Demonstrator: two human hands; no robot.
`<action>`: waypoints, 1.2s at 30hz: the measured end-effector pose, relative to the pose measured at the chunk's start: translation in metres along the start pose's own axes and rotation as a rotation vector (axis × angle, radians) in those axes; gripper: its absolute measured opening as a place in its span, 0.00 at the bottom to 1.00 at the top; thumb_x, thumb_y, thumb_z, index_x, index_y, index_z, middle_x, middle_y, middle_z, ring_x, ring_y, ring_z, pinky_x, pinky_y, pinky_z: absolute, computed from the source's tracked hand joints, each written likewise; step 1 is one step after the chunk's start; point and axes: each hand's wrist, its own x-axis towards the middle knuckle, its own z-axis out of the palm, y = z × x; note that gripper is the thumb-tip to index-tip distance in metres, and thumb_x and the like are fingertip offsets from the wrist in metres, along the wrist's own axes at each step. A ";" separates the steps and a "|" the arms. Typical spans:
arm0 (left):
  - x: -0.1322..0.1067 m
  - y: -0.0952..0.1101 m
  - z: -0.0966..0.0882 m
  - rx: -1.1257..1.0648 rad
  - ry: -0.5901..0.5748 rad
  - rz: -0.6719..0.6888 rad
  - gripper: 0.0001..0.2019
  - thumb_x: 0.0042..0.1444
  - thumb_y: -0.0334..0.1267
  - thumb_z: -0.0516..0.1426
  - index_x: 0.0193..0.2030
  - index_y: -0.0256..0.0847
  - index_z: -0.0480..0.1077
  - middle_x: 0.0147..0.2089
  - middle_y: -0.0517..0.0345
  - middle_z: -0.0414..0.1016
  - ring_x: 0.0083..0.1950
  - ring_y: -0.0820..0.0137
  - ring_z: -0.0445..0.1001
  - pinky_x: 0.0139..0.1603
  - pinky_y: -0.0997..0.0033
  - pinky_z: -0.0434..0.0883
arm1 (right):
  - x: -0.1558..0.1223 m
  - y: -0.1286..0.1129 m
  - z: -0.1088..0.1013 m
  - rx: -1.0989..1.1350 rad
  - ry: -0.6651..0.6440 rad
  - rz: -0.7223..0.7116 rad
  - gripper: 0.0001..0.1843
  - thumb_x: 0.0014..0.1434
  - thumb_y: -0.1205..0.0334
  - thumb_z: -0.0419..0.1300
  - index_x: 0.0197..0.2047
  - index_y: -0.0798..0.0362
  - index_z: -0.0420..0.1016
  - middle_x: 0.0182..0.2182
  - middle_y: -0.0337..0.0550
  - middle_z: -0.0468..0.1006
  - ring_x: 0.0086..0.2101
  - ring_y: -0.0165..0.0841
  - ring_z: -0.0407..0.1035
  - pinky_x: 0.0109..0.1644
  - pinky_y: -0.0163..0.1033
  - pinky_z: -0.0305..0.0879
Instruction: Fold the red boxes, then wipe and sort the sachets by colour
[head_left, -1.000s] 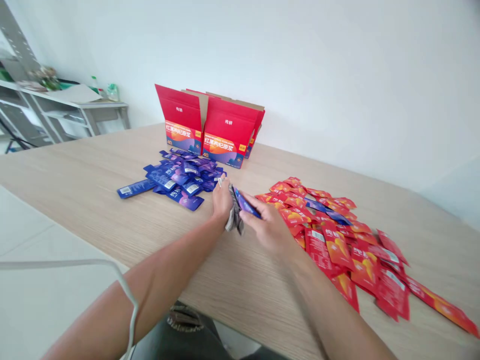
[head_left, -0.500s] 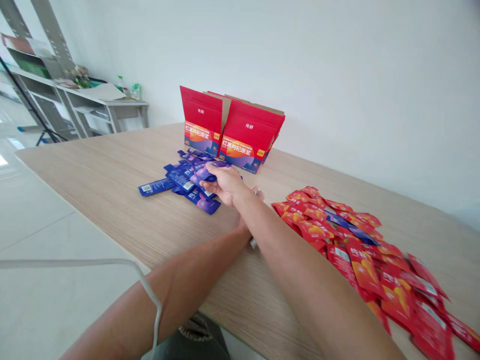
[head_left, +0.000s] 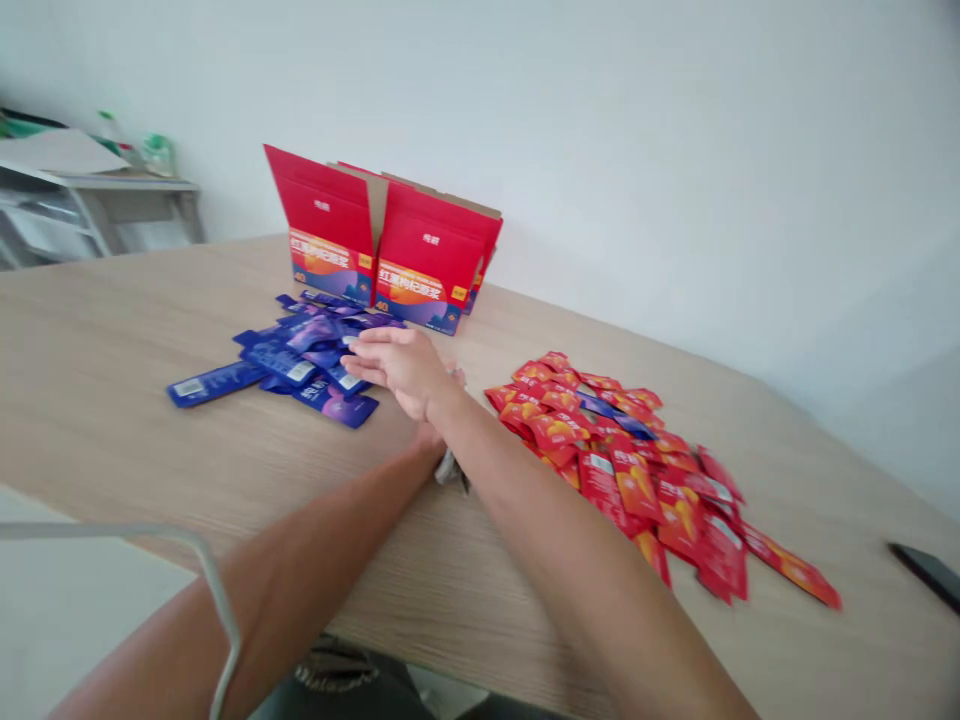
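My right hand [head_left: 397, 365] reaches across to the right edge of a pile of blue sachets [head_left: 292, 355], fingers stretched out flat with nothing in them. My left hand [head_left: 427, 440] lies under my right forearm, and its fingers are hidden. A grey cloth [head_left: 452, 470] sticks out from it beside the forearm. A spread of red sachets [head_left: 630, 470], with a few blue ones mixed in, lies to the right on the wooden table [head_left: 150, 450].
Two opened red cartons [head_left: 330, 230] [head_left: 431, 260] stand behind the blue pile near the wall. A dark flat object [head_left: 930, 572] lies at the table's right edge. A grey shelf [head_left: 105, 195] stands at the far left. A pale curved tube [head_left: 214, 600] crosses my left arm.
My right hand carried a blue sachet from beside the cloth over to the blue pile and now has its fingers stretched out empty. The view has shifted right.
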 end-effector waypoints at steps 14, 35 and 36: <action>-0.014 0.016 0.011 -0.273 0.050 -0.178 0.29 0.59 0.47 0.62 0.64 0.33 0.77 0.50 0.50 0.84 0.52 0.62 0.80 0.60 0.64 0.72 | -0.111 -0.104 -0.322 -1.158 0.961 -0.076 0.17 0.50 0.78 0.73 0.26 0.51 0.70 0.39 0.57 0.84 0.56 0.52 0.78 0.60 0.52 0.72; -0.020 0.027 0.012 -0.337 0.069 -0.160 0.30 0.60 0.55 0.62 0.62 0.36 0.79 0.47 0.50 0.83 0.45 0.63 0.79 0.48 0.66 0.74 | -0.128 -0.095 -0.274 -1.038 0.927 -0.090 0.19 0.68 0.62 0.61 0.60 0.54 0.79 0.45 0.49 0.84 0.45 0.36 0.80 0.44 0.36 0.72; -0.024 0.030 0.013 -0.341 0.060 -0.145 0.30 0.61 0.56 0.61 0.62 0.37 0.79 0.48 0.49 0.84 0.47 0.62 0.80 0.49 0.66 0.75 | -0.123 -0.082 -0.255 -0.935 0.877 -0.139 0.23 0.67 0.59 0.58 0.64 0.52 0.77 0.43 0.45 0.84 0.41 0.34 0.80 0.39 0.35 0.71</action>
